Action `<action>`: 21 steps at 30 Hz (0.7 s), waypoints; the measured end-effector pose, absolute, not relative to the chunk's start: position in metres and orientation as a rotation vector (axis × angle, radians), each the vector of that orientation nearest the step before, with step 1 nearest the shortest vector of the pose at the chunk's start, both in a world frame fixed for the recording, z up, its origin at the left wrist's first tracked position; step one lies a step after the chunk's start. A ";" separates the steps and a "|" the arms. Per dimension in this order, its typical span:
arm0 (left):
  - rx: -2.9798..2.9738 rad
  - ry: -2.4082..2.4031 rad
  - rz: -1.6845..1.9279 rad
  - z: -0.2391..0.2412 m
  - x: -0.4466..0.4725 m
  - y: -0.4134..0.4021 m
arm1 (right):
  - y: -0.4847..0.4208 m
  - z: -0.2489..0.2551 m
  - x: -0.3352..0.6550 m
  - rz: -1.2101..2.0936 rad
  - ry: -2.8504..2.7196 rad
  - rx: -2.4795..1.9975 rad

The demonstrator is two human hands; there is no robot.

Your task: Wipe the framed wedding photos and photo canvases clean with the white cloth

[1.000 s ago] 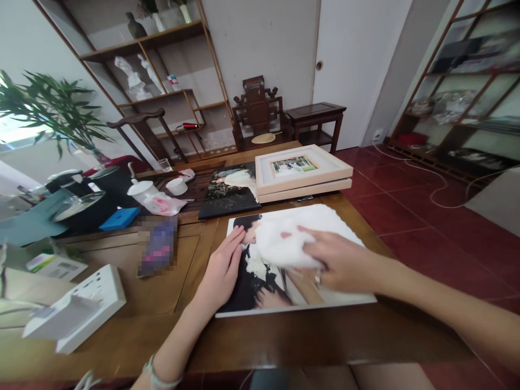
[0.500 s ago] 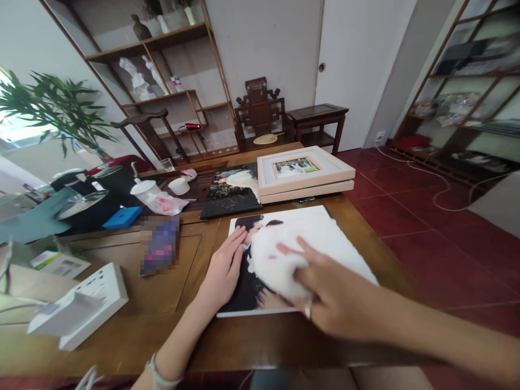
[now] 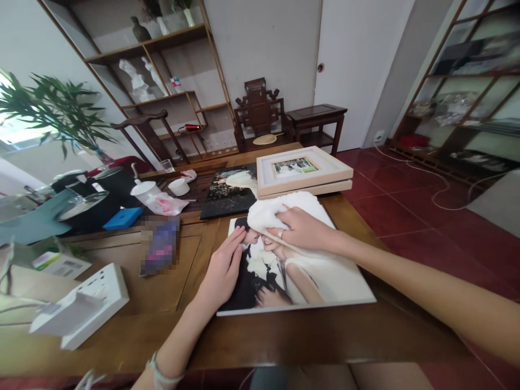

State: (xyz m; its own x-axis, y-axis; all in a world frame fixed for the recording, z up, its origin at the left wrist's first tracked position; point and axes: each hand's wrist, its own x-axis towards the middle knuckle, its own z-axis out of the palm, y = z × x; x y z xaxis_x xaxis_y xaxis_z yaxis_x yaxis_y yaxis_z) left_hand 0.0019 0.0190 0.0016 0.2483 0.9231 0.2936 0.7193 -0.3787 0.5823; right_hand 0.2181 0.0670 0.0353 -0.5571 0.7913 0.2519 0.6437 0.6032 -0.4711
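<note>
A large photo print (image 3: 325,281) of a couple lies flat on the wooden table (image 3: 284,336) in front of me. My left hand (image 3: 222,271) rests flat on its left edge with fingers stretched out. My right hand (image 3: 300,230) presses a white cloth (image 3: 270,211) against the print's far part, fingers closed over the cloth and a ring on one finger. The cloth hides the print's upper middle.
Beyond the print lie a dark photo print (image 3: 229,189) and two stacked wooden picture frames (image 3: 303,170). To the left stand a white power strip (image 3: 81,306), a blue box (image 3: 122,218), white cups (image 3: 179,186), pots and a plant (image 3: 52,108). Shelves, a chair and red floor surround the table.
My right hand has slid the white cloth from the near middle of the print up to its far edge. My left hand has stayed in place on the left edge.
</note>
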 end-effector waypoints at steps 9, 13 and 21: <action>2.230 1.503 0.854 -0.001 0.001 0.020 | -0.002 0.040 0.214 0.400 -2.610 -0.974; 2.231 1.512 0.844 -0.002 0.001 0.021 | -0.053 0.028 0.213 0.447 -2.730 -0.696; 2.228 1.515 0.848 -0.003 0.000 0.021 | -0.020 0.037 0.230 0.613 -2.557 -0.927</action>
